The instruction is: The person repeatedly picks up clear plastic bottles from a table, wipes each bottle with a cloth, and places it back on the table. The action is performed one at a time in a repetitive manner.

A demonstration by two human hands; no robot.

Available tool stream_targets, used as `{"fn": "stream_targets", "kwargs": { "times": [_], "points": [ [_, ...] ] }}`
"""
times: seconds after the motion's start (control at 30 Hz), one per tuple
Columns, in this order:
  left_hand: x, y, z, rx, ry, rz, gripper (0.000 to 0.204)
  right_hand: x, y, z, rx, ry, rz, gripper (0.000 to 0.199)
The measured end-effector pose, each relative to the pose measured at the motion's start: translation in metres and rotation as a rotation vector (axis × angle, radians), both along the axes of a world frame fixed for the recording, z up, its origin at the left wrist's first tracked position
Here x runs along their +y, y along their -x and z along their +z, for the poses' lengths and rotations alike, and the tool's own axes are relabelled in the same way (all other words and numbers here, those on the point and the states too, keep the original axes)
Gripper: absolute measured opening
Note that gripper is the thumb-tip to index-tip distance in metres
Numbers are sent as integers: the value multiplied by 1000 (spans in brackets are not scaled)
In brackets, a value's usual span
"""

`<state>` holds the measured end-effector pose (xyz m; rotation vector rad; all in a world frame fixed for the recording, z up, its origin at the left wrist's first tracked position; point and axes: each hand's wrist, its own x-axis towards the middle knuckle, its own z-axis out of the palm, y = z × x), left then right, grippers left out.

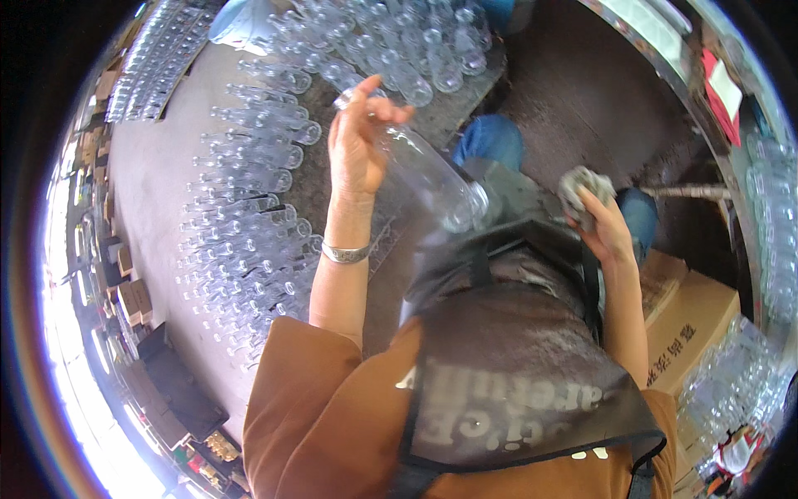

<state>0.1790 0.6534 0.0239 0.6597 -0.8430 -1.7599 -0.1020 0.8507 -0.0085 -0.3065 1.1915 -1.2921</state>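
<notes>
My left hand [356, 140] is raised and grips a clear glass bottle [432, 179] near its neck; the bottle slants down to the right, its base over my lap. My right hand [600, 223] is closed around a crumpled grey cloth [582, 187], held apart from the bottle, to its right. A silver bangle [345, 253] sits on my left wrist. I wear a brown top and a dark grey apron [515, 358].
Many clear glass bottles [249, 216] lie in rows on the floor to the left and ahead [399, 41]. More bottles are stacked at the right [773, 224]. A brown cardboard box [690, 324] stands at my right. Boxes line the far left.
</notes>
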Motion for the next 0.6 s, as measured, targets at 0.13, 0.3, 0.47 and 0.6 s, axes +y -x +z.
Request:
{"fn": "stream_targets", "kwargs": {
  "times": [0.13,0.3,0.47,0.6],
  "points": [
    [52,51,-3,190,-231,-356,45,-13,-33,31,-24,89,223,27],
    [85,83,-4,273,-249,-491,46,-12,-55,60,221,110,345,21],
    [95,91,2,322,-219,-539,46,-3,-48,65,225,107,370,24],
    [100,93,4,348,-212,-550,42,0,-48,60,133,84,359,28]
  ]
}}
